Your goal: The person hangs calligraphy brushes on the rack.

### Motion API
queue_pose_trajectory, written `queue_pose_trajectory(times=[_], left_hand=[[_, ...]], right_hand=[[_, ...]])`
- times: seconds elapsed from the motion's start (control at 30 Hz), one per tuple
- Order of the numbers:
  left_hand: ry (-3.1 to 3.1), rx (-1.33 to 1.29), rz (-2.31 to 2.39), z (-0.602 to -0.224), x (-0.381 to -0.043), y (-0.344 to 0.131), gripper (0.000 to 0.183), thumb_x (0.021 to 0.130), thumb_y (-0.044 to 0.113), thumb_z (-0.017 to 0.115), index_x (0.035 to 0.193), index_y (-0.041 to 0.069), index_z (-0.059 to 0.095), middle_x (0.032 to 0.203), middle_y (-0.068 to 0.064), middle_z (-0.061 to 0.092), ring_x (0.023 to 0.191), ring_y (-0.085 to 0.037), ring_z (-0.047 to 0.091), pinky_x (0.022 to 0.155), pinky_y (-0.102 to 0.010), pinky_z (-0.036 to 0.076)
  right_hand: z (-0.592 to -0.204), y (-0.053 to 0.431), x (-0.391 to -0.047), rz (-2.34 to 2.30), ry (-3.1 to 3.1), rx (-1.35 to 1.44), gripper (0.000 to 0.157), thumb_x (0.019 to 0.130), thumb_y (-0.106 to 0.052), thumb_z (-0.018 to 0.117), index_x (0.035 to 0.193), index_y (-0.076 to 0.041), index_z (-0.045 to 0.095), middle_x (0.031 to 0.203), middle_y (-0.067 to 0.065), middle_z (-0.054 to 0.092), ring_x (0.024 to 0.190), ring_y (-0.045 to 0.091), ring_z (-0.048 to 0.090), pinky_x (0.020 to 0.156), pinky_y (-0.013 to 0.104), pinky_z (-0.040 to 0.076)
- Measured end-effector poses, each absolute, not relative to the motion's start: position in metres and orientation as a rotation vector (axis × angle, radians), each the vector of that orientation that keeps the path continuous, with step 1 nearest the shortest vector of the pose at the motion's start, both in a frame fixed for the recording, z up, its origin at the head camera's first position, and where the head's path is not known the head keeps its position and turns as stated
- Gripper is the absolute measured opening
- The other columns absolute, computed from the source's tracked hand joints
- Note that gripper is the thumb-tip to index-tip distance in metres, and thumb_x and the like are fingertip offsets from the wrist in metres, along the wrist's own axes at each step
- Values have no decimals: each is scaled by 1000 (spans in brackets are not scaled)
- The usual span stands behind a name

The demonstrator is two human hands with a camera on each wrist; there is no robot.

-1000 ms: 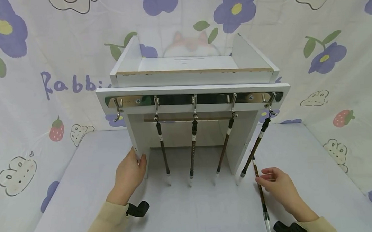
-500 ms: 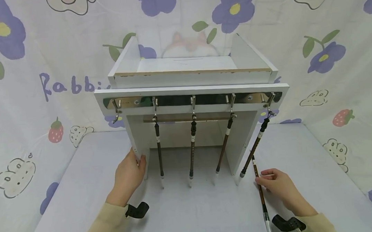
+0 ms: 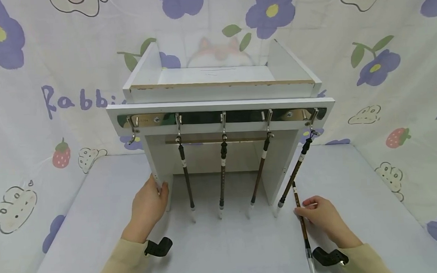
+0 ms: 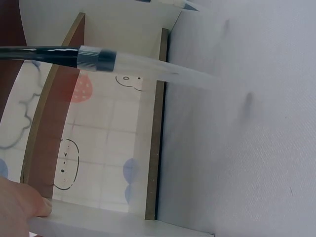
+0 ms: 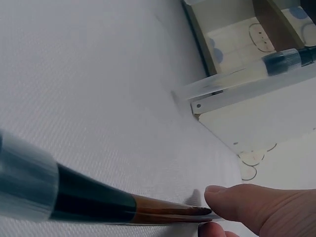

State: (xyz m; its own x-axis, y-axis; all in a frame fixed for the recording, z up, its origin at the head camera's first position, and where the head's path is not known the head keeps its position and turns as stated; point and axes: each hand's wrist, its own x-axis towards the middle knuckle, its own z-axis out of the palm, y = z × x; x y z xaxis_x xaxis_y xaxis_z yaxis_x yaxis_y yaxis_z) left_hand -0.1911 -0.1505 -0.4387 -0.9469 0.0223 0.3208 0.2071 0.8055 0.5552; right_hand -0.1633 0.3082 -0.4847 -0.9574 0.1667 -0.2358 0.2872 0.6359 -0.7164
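My left hand (image 3: 148, 202) grips the front edge of the left side panel of a white shelf rack (image 3: 220, 104), thumb on the inner face. At the right, my right hand (image 3: 324, 215) pinches a calligraphy brush (image 3: 303, 226) between thumb and fingers. This brush has a brown handle and a clear cap that points toward me, and it lies along the white table. Several similar brushes hang by loops from the rack's metal hooks, among them a hanging brush (image 3: 296, 169) at the right end. The leftmost hook (image 3: 132, 130) bears no brush.
An upper tray (image 3: 216, 74) with raised sides tops the rack. Behind it hangs a patterned cloth (image 3: 372, 138) with flowers and rabbits. The capped tips of the hanging brushes reach down in front of the rack, close over the white tabletop (image 3: 227, 250).
The leftmost hanging brush sways slightly on its hook. The whole head view has shifted a little to the left. Both hands keep their places at the panel and the lying brush.
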Motion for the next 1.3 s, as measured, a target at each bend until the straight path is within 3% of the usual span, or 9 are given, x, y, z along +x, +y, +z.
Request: queue_pose_trajectory(times=[0.4,0.97,1.3], left_hand=[[-2703,-158,-882,-439,-190,-156,44,99,17,52,136,-3,43,122,-30,59,93,-43,66,63,-51,54],[-2688,-188,-886,-438,-191,-151,44,99,18,53,136,-2,43,122,-28,59,94,-42,66,64,-50,54],[-2703,-169,-884,-437,-190,-150,43,99,18,53,136,-2,43,124,-28,59,96,-43,65,67,-52,53]], right_hand=[[-486,300,-168,-1223,2713,361,41,85,-25,73,106,6,55,81,7,63,69,19,55,59,32,45],[-480,315,-167,-1306,2586,430,36,87,-25,71,105,5,61,85,8,65,72,19,60,63,32,48],[-468,325,-166,-1475,2498,435,44,91,-23,67,122,6,55,98,15,67,78,20,67,71,35,56]])
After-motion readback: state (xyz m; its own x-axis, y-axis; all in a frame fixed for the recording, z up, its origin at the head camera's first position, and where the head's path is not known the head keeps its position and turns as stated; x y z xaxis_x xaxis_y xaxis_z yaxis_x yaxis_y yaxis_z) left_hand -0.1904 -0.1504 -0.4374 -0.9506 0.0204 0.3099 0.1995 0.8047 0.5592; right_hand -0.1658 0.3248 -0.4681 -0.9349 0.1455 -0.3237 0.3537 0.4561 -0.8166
